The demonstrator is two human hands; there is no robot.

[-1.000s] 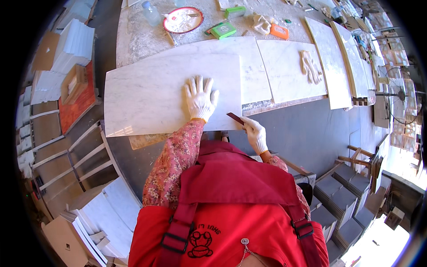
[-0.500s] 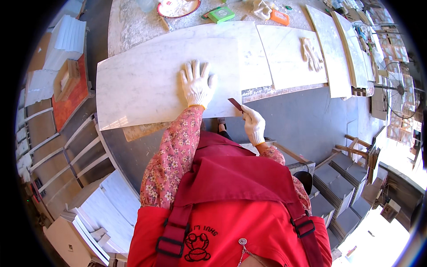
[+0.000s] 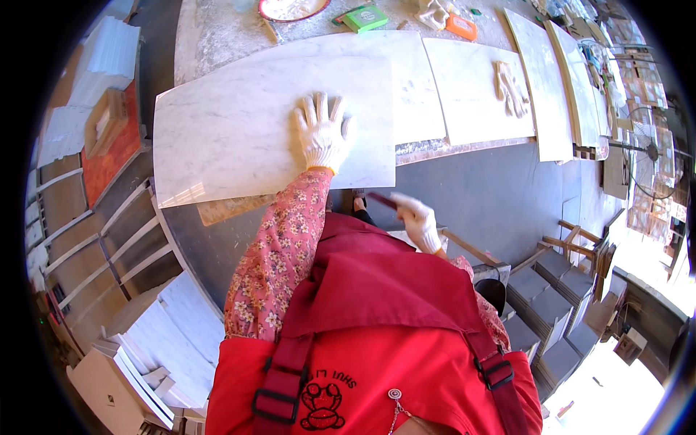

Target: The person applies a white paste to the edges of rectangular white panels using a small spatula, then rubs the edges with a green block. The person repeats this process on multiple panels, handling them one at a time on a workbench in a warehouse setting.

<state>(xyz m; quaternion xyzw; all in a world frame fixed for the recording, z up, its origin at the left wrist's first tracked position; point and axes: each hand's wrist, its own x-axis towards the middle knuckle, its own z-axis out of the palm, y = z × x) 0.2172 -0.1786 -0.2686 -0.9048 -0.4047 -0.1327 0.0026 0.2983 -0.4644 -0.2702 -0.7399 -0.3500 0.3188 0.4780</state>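
Observation:
My left hand (image 3: 322,134), in a white knit glove, lies flat with fingers spread on a large white marble-look slab (image 3: 225,130). My right hand (image 3: 419,221), gloved the same way, is closed around one end of a thin dark reddish-brown strip (image 3: 382,199). Motion blurs the strip, and its exact kind cannot be told. Hand and strip are off the slab, just below its near right corner. The slab overlaps another white slab (image 3: 415,94) behind it and juts past the table's near edge.
More slabs (image 3: 478,87) lie to the right, one bearing an empty glove (image 3: 510,90). A bowl of white powder (image 3: 293,7), a green box (image 3: 365,18) and an orange item (image 3: 462,27) sit at the back. Grey tile stacks (image 3: 540,290) stand right; metal racks (image 3: 123,232) stand left.
My right hand and the strip have moved down, away from the slab's right edge, where the strip was before. My left hand stays flat on the slab.

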